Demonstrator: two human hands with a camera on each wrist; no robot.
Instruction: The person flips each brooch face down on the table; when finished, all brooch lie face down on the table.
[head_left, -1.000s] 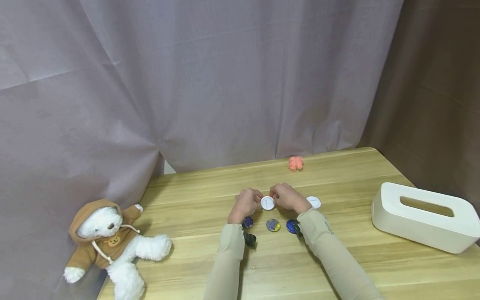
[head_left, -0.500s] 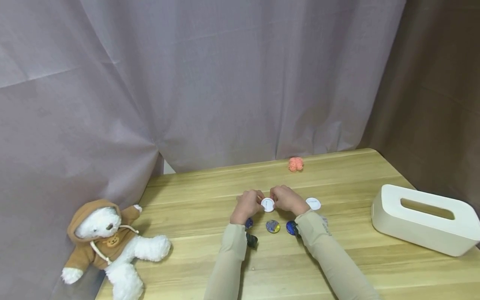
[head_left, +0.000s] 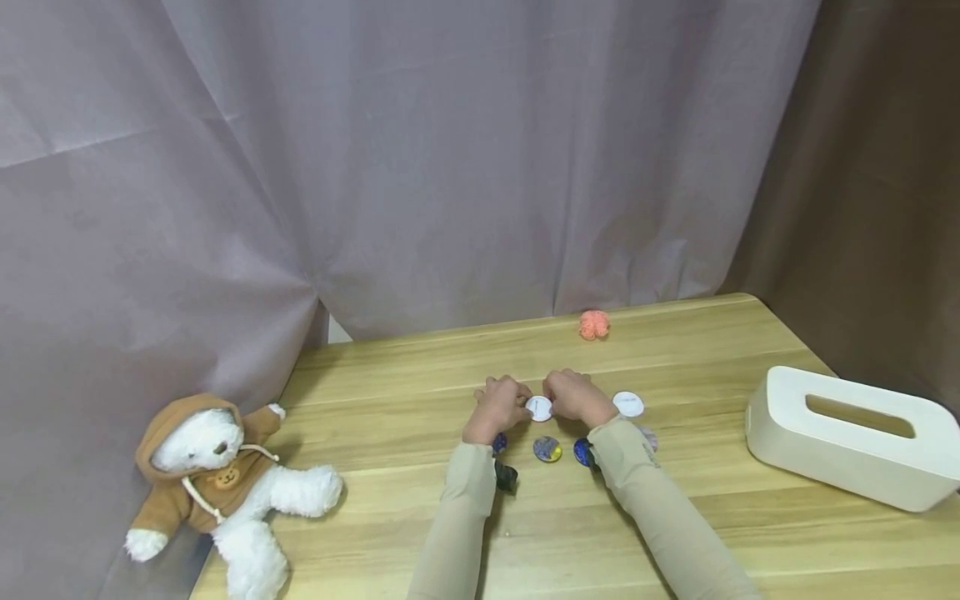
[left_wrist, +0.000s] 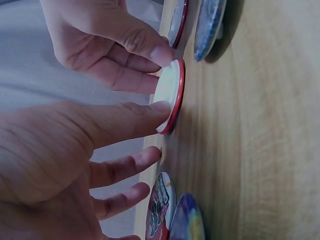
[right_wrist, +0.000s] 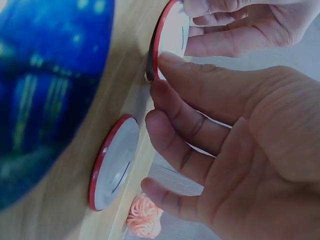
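Observation:
A round button badge point(head_left: 539, 408) with a white back and red rim is held between my two hands, tilted close over the wooden table. My left hand point(head_left: 498, 408) grips its left edge; in the left wrist view the left thumb point(left_wrist: 155, 112) presses on the white back of the badge point(left_wrist: 170, 90). At the opposite edge, my right hand point(head_left: 576, 397) pinches it, thumb on the white back and index fingertip at the rim in the right wrist view. Nearer me lie a yellow-and-grey badge point(head_left: 547, 449), a blue badge point(head_left: 582, 452) and a dark purple badge point(head_left: 499, 442), partly hidden by the left wrist.
Another white-backed badge point(head_left: 628, 404) lies right of my right hand, with a pale one point(head_left: 649, 437) partly behind the sleeve. A coral flower-like piece point(head_left: 594, 325) sits near the back edge. A white tissue box point(head_left: 847, 450) stands right; a teddy bear point(head_left: 225, 483) leans left.
The left hand has shifted slightly right and its thumb has come onto the badge's left edge. The right hand stays at the right edge, and the other things lie as before.

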